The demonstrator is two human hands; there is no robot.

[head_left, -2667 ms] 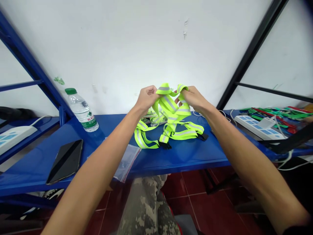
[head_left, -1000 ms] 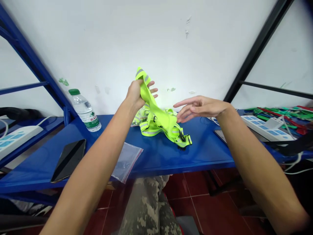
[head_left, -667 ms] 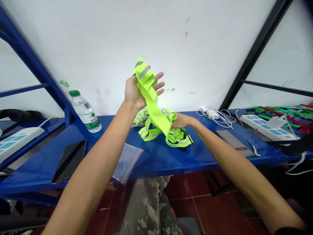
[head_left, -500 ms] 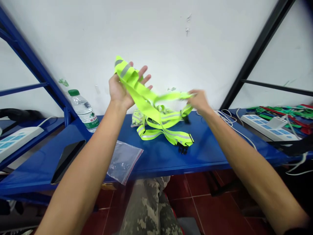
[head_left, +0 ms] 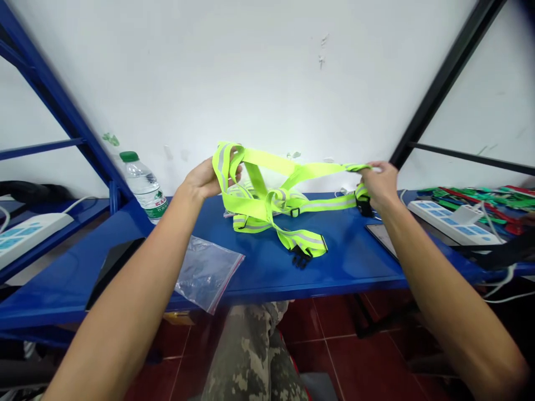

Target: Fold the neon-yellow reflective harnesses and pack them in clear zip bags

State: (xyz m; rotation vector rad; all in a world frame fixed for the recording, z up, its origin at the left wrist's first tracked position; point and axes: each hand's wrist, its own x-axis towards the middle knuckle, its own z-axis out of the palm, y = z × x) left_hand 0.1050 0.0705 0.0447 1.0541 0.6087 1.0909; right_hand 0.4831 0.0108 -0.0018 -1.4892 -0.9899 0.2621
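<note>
A neon-yellow reflective strap harness (head_left: 259,208) with grey stripes and black buckles stretches between my hands above the blue table. My left hand (head_left: 208,177) has its fingers wrapped round loops of the strap, partly hidden behind them. On the other side, my right hand (head_left: 379,181) pinches a strap end, with a black buckle (head_left: 364,206) hanging just below the fingers. Another black buckle (head_left: 301,256) rests at the table's surface near the middle. Behind the harness, a bagged bundle of similar straps is mostly covered.
A clear zip bag (head_left: 209,273) lies at the front edge of the blue table (head_left: 259,278). To the left are a water bottle (head_left: 144,186) and a dark flat object (head_left: 111,267). A phone (head_left: 384,239), a power strip (head_left: 453,223) and coloured straps (head_left: 493,200) lie to the right.
My right hand has moved right, pulling the strap out longer. My left hand has come down and its spread fingers have curled round the loops. The phone has come into view.
</note>
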